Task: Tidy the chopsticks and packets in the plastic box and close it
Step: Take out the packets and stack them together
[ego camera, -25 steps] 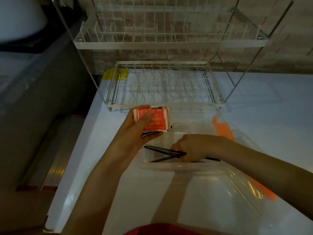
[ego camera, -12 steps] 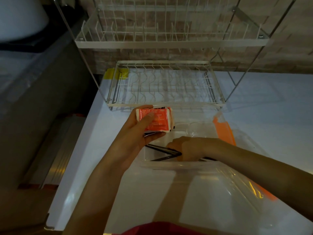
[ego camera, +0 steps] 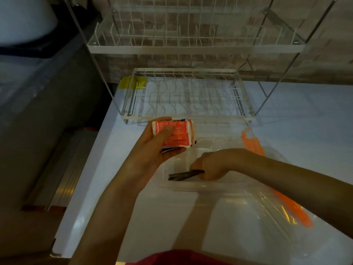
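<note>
Both hands are busy at the box [ego camera: 191, 185]. My left hand [ego camera: 152, 150] holds a small stack of packets [ego camera: 172, 134] up over the box's far left corner, thumb pressed flat on the top one. That packet is a red square with a white edge, thin and smooth. My right hand [ego camera: 212, 164] is down inside the box, fingers curled round the black chopsticks [ego camera: 182, 175]. They are long thin sticks, bunched together and lying flat near the front wall. The box is clear plastic, with straight walls, and sits on the white counter [ego camera: 95, 178] near its left edge. A clear lid [ego camera: 267, 211] with an orange clip [ego camera: 252, 144] lies open on the box's right side. A wire rack [ego camera: 187, 96] stands behind the box.
</note>
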The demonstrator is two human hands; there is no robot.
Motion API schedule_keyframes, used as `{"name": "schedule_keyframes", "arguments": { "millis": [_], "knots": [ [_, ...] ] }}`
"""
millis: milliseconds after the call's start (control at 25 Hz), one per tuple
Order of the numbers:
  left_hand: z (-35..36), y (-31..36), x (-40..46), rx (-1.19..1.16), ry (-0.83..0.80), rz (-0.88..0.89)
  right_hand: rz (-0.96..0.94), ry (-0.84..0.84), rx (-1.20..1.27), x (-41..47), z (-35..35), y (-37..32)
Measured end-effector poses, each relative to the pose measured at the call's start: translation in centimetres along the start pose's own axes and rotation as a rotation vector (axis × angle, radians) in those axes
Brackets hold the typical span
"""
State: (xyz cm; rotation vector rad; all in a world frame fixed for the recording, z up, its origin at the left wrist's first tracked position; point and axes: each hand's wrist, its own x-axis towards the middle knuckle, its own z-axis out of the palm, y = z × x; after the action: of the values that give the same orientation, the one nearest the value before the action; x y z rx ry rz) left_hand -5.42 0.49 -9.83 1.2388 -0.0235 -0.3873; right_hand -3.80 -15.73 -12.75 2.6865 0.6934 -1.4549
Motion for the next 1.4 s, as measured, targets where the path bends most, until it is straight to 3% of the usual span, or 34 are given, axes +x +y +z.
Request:
{"name": "schedule_keyframes", "arguments": {
  "millis": [160, 280, 400, 520, 600, 720, 840, 920, 1200, 1240, 1320, 1400],
  "knots": [
    [0.0, 0.1, -0.1, 0.000, -0.003, -0.006, -0.021, -0.115, -0.022, 0.2, 0.5, 0.0],
    [0.1, 0.1, -0.1, -0.002, -0.003, -0.015, -0.026, -0.096, 0.086, 0.5, 0.6, 0.3],
    [0.2, 0.1, -0.1, 0.002, -0.004, -0.014, -0.052, -0.030, 0.157, 0.0, 0.4, 0.6],
    [0.1, 0.1, -0.2, 0.042, 0.005, -0.005, -0.147, 0.199, 0.250, -1.6, -0.3, 1.4],
    [0.3, 0.1, -0.2, 0.068, 0.017, 0.008, -0.263, 0.354, 0.620, -3.1, -1.1, 1.6],
    [0.7, 0.2, -0.1, 0.069, 0.047, 0.034, -0.425, 0.407, 1.266, -4.5, -1.5, 1.1],
    [1.4, 0.2, 0.0, 0.121, 0.045, 0.034, -0.487, 0.488, 1.660, -4.2, -1.6, 0.1],
    [2.1, -0.1, 0.0, 0.131, 0.047, 0.024, -0.452, 0.567, 1.770, -4.0, -1.8, -1.1],
    [3.2, -0.6, 0.5, 0.253, 0.049, 0.044, -0.232, 0.739, 1.490, -3.2, -1.3, -2.1],
    [3.0, -0.5, 0.5, 0.257, 0.042, 0.031, -0.215, 0.788, 1.358, -3.6, -1.1, -1.9],
    [2.6, -0.3, 0.5, 0.278, 0.045, 0.019, -0.197, 0.945, 0.903, -4.4, -0.9, -1.4],
    [2.4, -0.2, 0.6, 0.314, 0.071, 0.029, -0.227, 1.000, 0.448, -5.0, -1.1, -1.1]
  ]
}}
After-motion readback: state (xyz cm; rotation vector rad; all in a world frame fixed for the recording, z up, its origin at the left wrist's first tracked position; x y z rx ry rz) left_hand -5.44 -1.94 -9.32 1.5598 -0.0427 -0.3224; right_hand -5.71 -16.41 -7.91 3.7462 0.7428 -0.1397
